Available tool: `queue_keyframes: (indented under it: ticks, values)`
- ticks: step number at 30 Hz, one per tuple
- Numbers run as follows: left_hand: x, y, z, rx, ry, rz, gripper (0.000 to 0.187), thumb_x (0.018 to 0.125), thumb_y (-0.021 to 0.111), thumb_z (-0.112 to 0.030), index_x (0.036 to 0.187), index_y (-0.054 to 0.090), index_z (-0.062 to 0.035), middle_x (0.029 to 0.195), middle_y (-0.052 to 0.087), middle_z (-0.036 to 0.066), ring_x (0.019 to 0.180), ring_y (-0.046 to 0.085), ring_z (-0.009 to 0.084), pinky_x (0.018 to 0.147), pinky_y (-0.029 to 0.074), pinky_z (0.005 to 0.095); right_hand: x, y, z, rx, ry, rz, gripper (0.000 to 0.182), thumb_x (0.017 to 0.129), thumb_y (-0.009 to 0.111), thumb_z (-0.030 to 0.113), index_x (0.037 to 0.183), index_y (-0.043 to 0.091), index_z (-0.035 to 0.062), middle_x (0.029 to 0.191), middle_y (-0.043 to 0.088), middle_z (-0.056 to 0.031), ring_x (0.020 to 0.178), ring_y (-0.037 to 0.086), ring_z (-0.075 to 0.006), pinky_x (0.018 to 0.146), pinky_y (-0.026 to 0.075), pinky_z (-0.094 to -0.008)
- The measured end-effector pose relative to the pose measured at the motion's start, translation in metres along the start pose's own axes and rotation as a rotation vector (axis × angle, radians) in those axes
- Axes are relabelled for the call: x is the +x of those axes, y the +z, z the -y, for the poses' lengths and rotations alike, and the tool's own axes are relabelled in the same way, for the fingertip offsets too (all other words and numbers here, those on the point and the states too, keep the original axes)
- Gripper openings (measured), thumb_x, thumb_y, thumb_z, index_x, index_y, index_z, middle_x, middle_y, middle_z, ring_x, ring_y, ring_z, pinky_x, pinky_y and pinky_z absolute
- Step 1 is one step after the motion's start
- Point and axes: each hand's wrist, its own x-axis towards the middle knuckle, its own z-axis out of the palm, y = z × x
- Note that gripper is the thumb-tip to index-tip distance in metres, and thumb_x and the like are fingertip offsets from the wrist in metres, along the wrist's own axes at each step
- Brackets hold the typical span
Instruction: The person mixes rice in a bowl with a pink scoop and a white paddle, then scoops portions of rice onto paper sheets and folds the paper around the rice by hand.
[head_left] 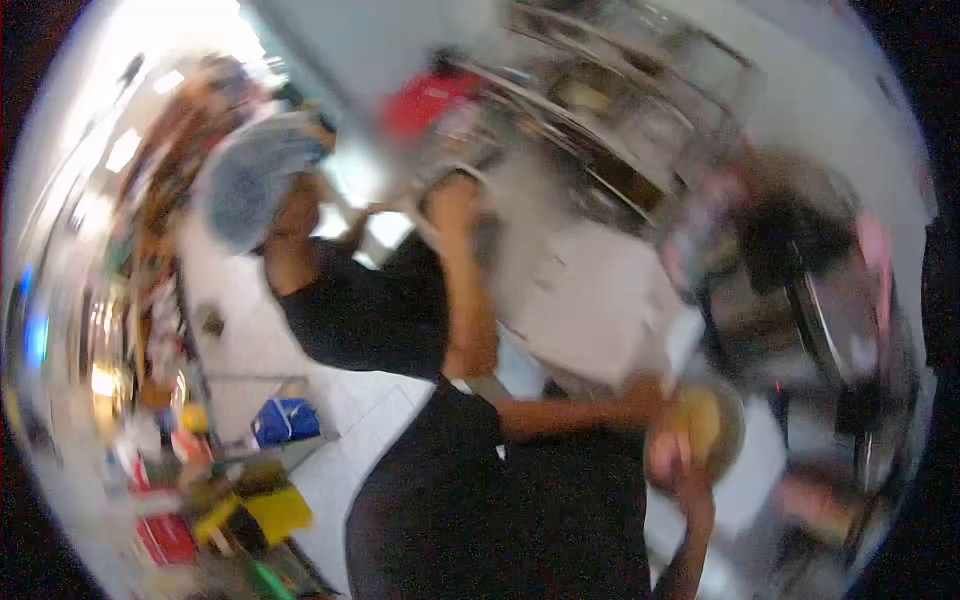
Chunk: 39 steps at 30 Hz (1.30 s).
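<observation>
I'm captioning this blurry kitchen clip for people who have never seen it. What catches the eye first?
A co-worker in black fills the centre, wearing a blue hair net, one arm raised toward the metal shelves. At lower right a hand meets a bowl of yellow food; the blur hides the grip.

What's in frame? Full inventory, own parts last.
co-worker: 1, black top, centre, one arm raised, other reaching right
hair net: 1, blue, on the co-worker's head, upper left
bowl: 1, metal with yellowish contents, right of centre, at the co-worker's outstretched hand
red object: 1, red, top centre, too blurred to identify
blue box: 1, blue, lower left
yellow container: 1, yellow, lower left
shelving: metal, upper right, blurred
own hands: a hand near the bowl; whose it is, unclear
</observation>
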Motion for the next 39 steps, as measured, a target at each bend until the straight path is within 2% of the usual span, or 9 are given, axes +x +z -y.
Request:
queue_keyframes:
  ticks: [9,12,16,21,24,27,29,33,39]
  values:
    - [0.008,0.016,0.017,0.035,0.112,-0.274,0.033,0.075,0.060,-0.034,0.069,0.040,-0.0091,0.058,0.048,0.016,0.058,0.053,0.0391,0.056,0.039,0.0510,0.002,0.001,0.009,-0.124,0.187,-0.284,0.048,0.096,0.046,0.044,0.117,0.058,0.0021,0.112,0.062,-0.0231,0.097,0.060,-0.0439,0.080,0.047,-0.0528]
    - [0.009,-0.016,0.002,0.124,0.085,-0.026,0.037,0.082,0.063,-0.044,0.084,0.063,-0.0070,0.067,0.061,0.018,0.064,0.062,0.0349,0.061,0.048,0.0469,0.003,-0.024,-0.043,-0.155,0.110,-0.252,0.048,0.097,0.045,0.043,0.122,0.054,0.0026,0.111,0.063,-0.0211,0.097,0.060,-0.0405,0.080,0.047,-0.0485]
    - [0.004,-0.018,-0.011,0.047,0.080,-0.063,0.035,0.078,0.062,-0.041,0.068,0.048,-0.0099,0.060,0.054,0.016,0.056,0.056,0.0350,0.056,0.042,0.0487,0.024,-0.024,-0.067,0.711,0.077,-0.185,0.048,0.098,0.045,0.042,0.129,0.049,0.0056,0.109,0.063,-0.0212,0.095,0.060,-0.0401,0.077,0.048,-0.0466]
    - [0.018,-0.037,-0.033,0.010,-0.308,0.073,0.045,0.072,0.073,-0.046,0.081,0.068,-0.0026,0.084,0.070,0.017,0.075,0.067,0.0325,0.068,0.052,0.0453,0.066,0.013,-0.049,-0.237,-0.264,-0.327,0.050,0.096,0.047,0.043,0.132,0.045,0.0076,0.098,0.064,-0.0208,0.085,0.062,-0.0400,0.072,0.048,-0.0470]
    - [0.023,0.007,0.017,0.089,-0.500,-0.261,0.061,0.073,0.074,-0.049,0.100,0.062,0.0041,0.086,0.069,0.020,0.079,0.067,0.0348,0.071,0.053,0.0468,0.035,0.003,-0.027,-0.040,0.054,-0.026,0.056,0.095,0.043,0.051,0.109,0.061,0.0002,0.099,0.065,-0.0244,0.091,0.063,-0.0376,0.078,0.047,-0.0458]
    - [0.022,-0.020,0.006,-0.070,0.001,-0.094,0.030,0.080,0.067,-0.034,0.077,0.066,-0.0047,0.073,0.067,0.014,0.064,0.065,0.0241,0.060,0.051,0.0412,-0.037,-0.041,0.034,-0.422,0.049,0.056,0.055,0.093,0.046,0.050,0.102,0.063,-0.0011,0.103,0.065,-0.0241,0.090,0.064,-0.0414,0.079,0.050,-0.0499]
    - [0.018,-0.018,-0.004,-0.050,-0.118,-0.169,0.030,0.081,0.067,-0.031,0.072,0.060,-0.0034,0.061,0.059,0.013,0.055,0.056,0.0223,0.058,0.048,0.0386,-0.054,-0.045,0.025,-0.457,0.276,0.001,0.029,0.091,0.052,0.028,0.118,0.057,0.0165,0.104,0.063,-0.0166,0.079,0.066,-0.0376,0.068,0.054,-0.0494]
    - [0.011,-0.020,-0.001,-0.059,-0.061,-0.100,0.036,0.082,0.067,-0.024,0.062,0.042,-0.0064,0.056,0.049,0.005,0.054,0.046,0.0148,0.053,0.041,0.0341,-0.048,-0.026,0.040,-0.423,0.094,-0.194,0.050,0.091,0.049,0.049,0.101,0.063,0.0017,0.088,0.067,-0.0213,0.084,0.066,-0.0387,0.075,0.052,-0.0486]
    - [0.030,-0.046,-0.028,-0.017,-0.103,-0.018,0.041,0.081,0.068,-0.020,0.057,0.037,-0.0071,0.050,0.046,0.007,0.049,0.052,0.0164,0.050,0.042,0.0357,0.033,0.001,0.002,-0.229,0.174,-0.269,0.044,0.090,0.052,0.047,0.099,0.067,0.0077,0.091,0.069,-0.0157,0.086,0.067,-0.0350,0.075,0.053,-0.0472]
